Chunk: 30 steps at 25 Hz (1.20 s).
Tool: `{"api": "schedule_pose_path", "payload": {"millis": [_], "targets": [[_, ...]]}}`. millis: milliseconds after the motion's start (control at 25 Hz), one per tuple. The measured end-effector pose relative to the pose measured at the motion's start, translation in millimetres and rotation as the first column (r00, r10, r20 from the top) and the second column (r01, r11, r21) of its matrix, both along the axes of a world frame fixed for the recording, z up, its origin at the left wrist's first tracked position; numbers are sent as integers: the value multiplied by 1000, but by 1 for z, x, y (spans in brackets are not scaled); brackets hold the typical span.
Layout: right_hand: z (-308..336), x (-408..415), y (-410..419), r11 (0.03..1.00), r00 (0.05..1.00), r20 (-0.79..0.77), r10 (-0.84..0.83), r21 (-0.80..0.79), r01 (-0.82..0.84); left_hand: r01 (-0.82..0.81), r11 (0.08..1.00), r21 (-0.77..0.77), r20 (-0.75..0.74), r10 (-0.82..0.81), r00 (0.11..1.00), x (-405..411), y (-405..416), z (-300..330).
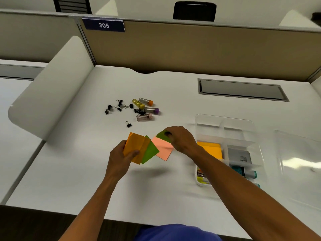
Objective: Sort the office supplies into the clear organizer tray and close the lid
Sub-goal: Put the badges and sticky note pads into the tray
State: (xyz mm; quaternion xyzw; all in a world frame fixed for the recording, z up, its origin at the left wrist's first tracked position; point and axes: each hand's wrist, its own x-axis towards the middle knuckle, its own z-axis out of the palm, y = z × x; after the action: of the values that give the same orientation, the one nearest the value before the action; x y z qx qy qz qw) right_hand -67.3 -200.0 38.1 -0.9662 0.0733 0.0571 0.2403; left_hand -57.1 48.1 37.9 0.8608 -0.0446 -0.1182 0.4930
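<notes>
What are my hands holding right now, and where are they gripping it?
Left hand pinches the orange sticky notes at their near edge. Right hand grips the green note and pink note at their far corner.

A dark blue sign (103, 25) on the partition wall reads "305". Small print on a grey box (240, 156) in the tray is too blurred to read.

Brightly, evenly lit from overhead. Soft shadows under the hands; glare on the clear lid (298, 164). Wide-angle bending and slight blur at edges.
</notes>
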Motion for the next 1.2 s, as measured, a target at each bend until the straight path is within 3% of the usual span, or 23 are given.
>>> {"api": "schedule_pose_path", "payload": {"millis": [200,440,680,840,1000,1200], "targets": [[19,-16,-43,971,978,103,-182,178,162,71,995,-72,23,-70,997,-3,-34,14],[28,-52,-115,942,938,162,-307,195,275,173,980,-99,39,-170,985,-3,-101,27],[32,-92,-158,884,866,219,-449,246,397,437,895,91,40,-442,896,-4,-184,29],[36,-120,-176,801,753,294,-589,334,496,606,751,261,-68,-612,788,-8,-230,30],[36,-145,-186,654,629,245,-738,487,578,691,635,345,-162,-685,710,-9,-253,27],[24,-163,-188,619,629,173,-758,492,612,762,360,538,-183,-833,522,-12,-269,12]]}}
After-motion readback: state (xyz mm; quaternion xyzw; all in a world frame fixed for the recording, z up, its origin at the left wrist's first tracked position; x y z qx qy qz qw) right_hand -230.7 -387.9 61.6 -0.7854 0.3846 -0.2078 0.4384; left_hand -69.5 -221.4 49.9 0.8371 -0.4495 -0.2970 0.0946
